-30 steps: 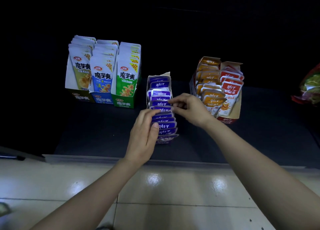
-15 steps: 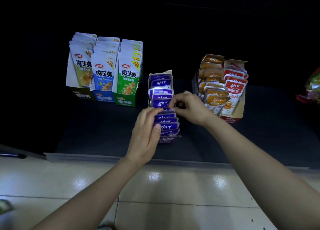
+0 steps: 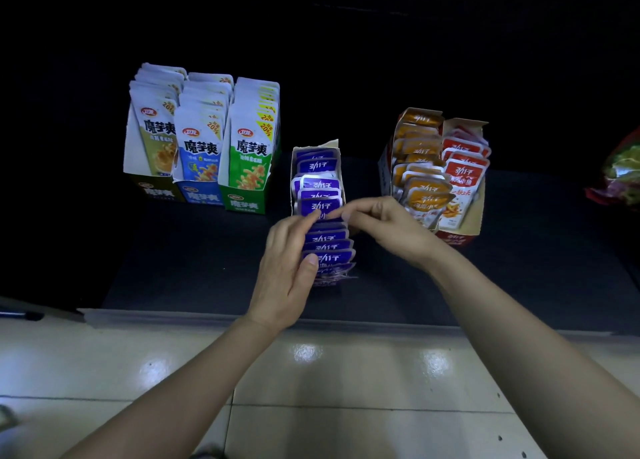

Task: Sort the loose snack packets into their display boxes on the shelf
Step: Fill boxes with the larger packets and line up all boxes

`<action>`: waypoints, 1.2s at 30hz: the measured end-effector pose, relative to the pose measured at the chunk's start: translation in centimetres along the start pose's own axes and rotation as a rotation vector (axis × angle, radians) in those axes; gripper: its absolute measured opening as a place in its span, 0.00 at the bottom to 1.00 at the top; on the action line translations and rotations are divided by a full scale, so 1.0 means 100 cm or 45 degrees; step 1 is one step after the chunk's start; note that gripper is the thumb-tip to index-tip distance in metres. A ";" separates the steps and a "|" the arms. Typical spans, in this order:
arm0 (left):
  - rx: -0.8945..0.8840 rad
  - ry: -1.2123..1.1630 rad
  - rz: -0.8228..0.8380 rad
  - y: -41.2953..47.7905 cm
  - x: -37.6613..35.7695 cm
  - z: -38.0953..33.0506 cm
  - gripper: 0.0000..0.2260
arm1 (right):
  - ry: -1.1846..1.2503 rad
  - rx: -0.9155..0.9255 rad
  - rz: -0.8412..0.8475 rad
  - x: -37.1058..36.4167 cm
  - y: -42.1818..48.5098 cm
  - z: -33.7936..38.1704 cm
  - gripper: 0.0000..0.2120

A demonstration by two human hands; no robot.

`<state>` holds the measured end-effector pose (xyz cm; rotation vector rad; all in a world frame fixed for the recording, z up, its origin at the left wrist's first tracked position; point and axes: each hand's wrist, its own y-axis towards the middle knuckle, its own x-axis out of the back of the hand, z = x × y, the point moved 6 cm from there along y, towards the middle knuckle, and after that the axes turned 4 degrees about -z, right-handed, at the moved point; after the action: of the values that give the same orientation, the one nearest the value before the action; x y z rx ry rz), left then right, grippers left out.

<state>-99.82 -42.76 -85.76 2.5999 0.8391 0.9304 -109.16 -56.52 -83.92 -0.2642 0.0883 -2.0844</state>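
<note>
Purple packets (image 3: 325,247) stand in their box (image 3: 333,146) at mid-frame on the shelf (image 3: 194,251); we judge we are tidying the row, left hand (image 3: 287,268) laid with straight fingers (image 3: 294,226) along it, right hand (image 3: 388,230) pinching one packet (image 3: 318,206), which next needs tucking in upright.

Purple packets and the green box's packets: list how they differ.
The purple packets are small and squat; the green packets are tall pouches. The purple packets lean overlapped in a long row; the green packets stand upright. The left hand and right hand touch the purple packets; the green packets are untouched. Both sit boxed on the dark shelf.
</note>
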 end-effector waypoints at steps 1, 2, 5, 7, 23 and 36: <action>0.010 0.009 0.004 0.001 0.000 0.000 0.26 | -0.028 0.024 -0.060 0.003 0.002 0.000 0.11; 0.023 0.011 0.006 0.002 0.000 0.001 0.25 | -0.108 0.067 -0.154 0.010 0.005 0.000 0.11; 0.038 0.007 0.006 0.003 0.000 0.001 0.24 | -0.527 0.195 -0.349 0.020 0.021 0.001 0.15; 0.030 0.001 0.006 0.002 0.000 0.001 0.24 | -0.775 0.216 -0.359 0.015 0.032 -0.002 0.18; 0.045 -0.019 -0.008 0.008 -0.002 0.000 0.23 | -0.535 0.185 -0.158 0.007 0.029 0.012 0.06; -0.025 0.093 0.007 0.010 0.000 0.001 0.25 | -0.615 0.278 -0.405 0.018 0.040 0.010 0.17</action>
<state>-99.29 -43.63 -85.45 2.5663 0.8375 1.0359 -106.44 -60.01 -83.34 -0.6730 -0.4976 -2.2585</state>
